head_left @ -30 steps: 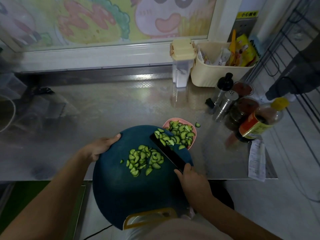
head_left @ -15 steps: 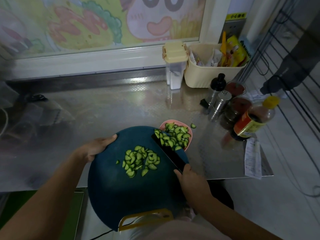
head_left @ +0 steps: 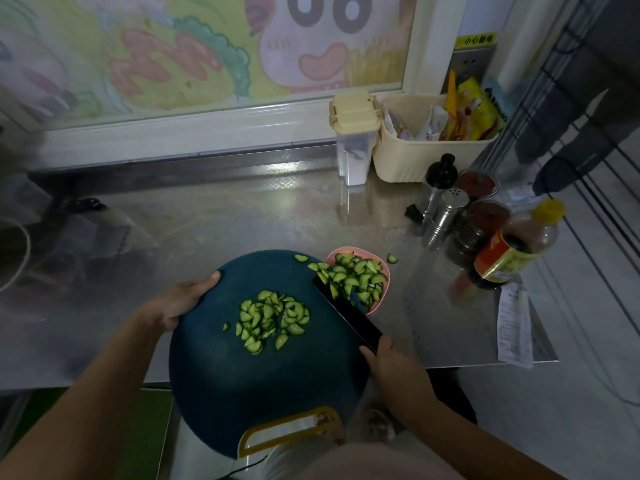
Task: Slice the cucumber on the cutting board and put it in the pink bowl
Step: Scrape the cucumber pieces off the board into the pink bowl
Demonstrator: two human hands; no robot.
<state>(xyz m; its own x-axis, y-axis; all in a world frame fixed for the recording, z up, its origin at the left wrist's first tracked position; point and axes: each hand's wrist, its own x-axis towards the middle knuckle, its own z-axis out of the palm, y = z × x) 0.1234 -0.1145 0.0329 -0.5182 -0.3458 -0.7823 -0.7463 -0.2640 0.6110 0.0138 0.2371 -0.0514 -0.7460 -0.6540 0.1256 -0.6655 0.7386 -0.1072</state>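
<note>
You can read "小心" on the small yellow wall sign (head_left: 476, 40); the orange bottle label (head_left: 502, 259) and white paper receipt (head_left: 514, 327) stay illegible.

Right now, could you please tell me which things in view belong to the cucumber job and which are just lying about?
In use: cutting board, cucumber slices, pink bowl, knife, left hand gripping the board's edge, right hand holding the knife.

Lying about: cream basket, lidded container, metal shaker, yellow-capped bottle, paper slip.
</note>
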